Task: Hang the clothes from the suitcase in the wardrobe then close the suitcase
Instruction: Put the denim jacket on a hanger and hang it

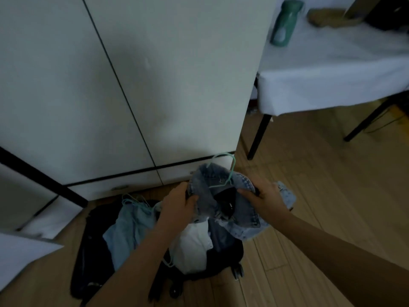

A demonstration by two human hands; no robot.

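I see both my left hand [177, 204] and right hand [263, 199] gripping a blue denim jacket [241, 209] on a mint-green hanger [223, 171], above the open black suitcase [93, 244]; closed white wardrobe doors [155, 85] stand just behind.

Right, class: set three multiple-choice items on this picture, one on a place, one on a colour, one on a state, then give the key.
1. Where is the bottle?
A on the table
B on the floor
C in the suitcase

2. What colour is the hanger in the denim jacket?
A red
B mint green
C black

3. The suitcase is:
A zipped shut
B open with clothes inside
C standing upright

Key: A, it stands on the white-covered table; B, its hook shows mint; B, clothes lie in the open case.
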